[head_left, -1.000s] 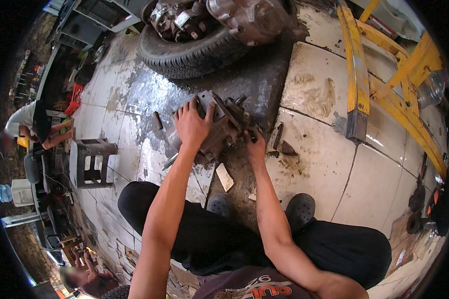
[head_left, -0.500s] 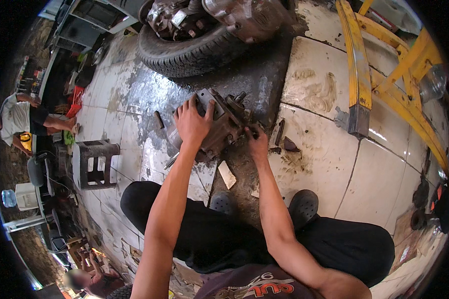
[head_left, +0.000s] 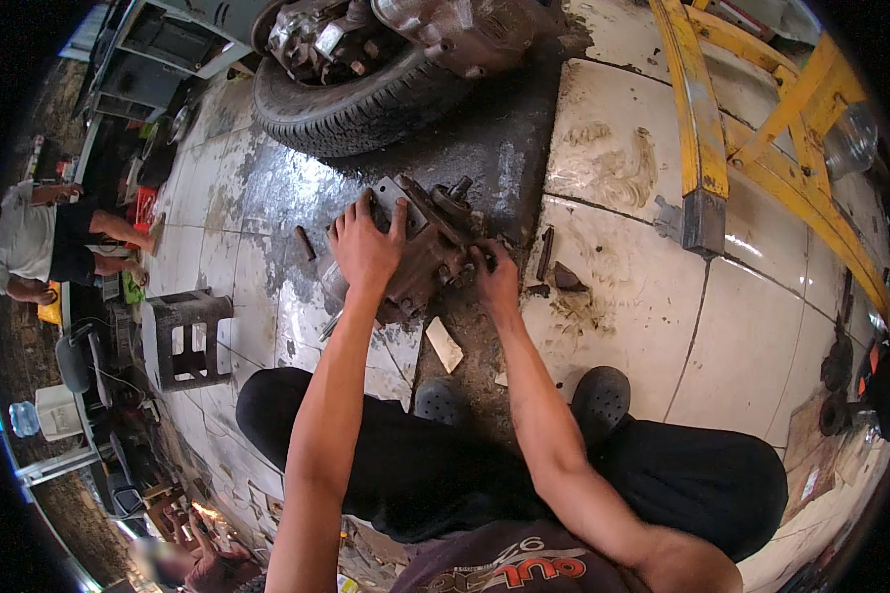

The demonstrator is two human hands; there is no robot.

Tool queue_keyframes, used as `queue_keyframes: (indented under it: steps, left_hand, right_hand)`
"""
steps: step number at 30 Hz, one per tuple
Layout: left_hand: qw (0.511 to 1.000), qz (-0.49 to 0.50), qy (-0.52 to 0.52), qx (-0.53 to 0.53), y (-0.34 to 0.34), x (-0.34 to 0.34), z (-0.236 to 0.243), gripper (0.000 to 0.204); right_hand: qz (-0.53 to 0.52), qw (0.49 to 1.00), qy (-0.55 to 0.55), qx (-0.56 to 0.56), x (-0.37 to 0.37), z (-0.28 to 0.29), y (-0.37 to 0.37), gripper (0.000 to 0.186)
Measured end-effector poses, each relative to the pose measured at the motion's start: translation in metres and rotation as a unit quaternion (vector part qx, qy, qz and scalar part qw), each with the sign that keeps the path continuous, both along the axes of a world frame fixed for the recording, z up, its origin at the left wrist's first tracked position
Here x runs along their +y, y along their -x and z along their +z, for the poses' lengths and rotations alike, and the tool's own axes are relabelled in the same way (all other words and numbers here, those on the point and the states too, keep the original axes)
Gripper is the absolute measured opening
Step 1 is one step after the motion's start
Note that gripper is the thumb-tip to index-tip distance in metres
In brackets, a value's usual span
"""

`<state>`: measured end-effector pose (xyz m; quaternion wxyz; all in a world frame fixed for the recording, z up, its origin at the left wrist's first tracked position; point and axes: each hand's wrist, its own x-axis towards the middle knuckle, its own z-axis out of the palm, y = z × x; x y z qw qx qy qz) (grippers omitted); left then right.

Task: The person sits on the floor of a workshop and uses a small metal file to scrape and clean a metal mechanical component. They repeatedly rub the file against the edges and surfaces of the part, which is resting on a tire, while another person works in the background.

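A greasy metal gearbox housing (head_left: 420,259) lies on the dark, oily floor in front of me, with a flat plate on top and a shaft stub at its far right. My left hand (head_left: 368,245) grips its upper left part, fingers and thumb spread over the plate's edge. At the housing's right side, my right hand (head_left: 494,275) is closed, thumb and fingers pinched against a small dark part that I cannot make out. A short dark rod (head_left: 305,243) lies left of the housing. On the right are another dark bar (head_left: 546,253) and a dark broken piece (head_left: 568,278).
A large tyre (head_left: 361,114) bearing greasy machinery lies beyond the housing. The yellow metal frame (head_left: 700,148) stands at right, a plastic stool (head_left: 183,341) at left. A pale flat piece (head_left: 444,345) lies near my feet. Two other people are at the left side, one near sparks or flame.
The view has shifted slightly, moving the scene a little leftward. My left hand stays on the housing; my right hand remains at its right side with slightly changed finger position.
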<state>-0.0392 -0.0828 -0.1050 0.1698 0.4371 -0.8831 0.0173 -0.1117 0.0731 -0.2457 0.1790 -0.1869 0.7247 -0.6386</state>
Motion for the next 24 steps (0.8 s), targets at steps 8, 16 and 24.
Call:
queue_keyframes:
  steps: [8, 16, 24]
  left_hand:
    - [1.000, 0.009, -0.002, -0.016, 0.003, 0.000, -0.001, 0.070]
    - [1.000, 0.004, -0.014, -0.007, 0.001, -0.001, 0.000, 0.068]
    - [1.000, 0.000, -0.024, -0.017, 0.006, 0.001, 0.004, 0.068]
  right_hand:
    - [-0.070, 0.997, -0.001, 0.037, -0.013, -0.022, -0.016, 0.024]
    - [-0.066, 0.998, -0.010, -0.002, -0.008, -0.004, -0.017, 0.024]
    - [-0.093, 0.993, 0.032, -0.065, -0.011, 0.001, -0.022, 0.023]
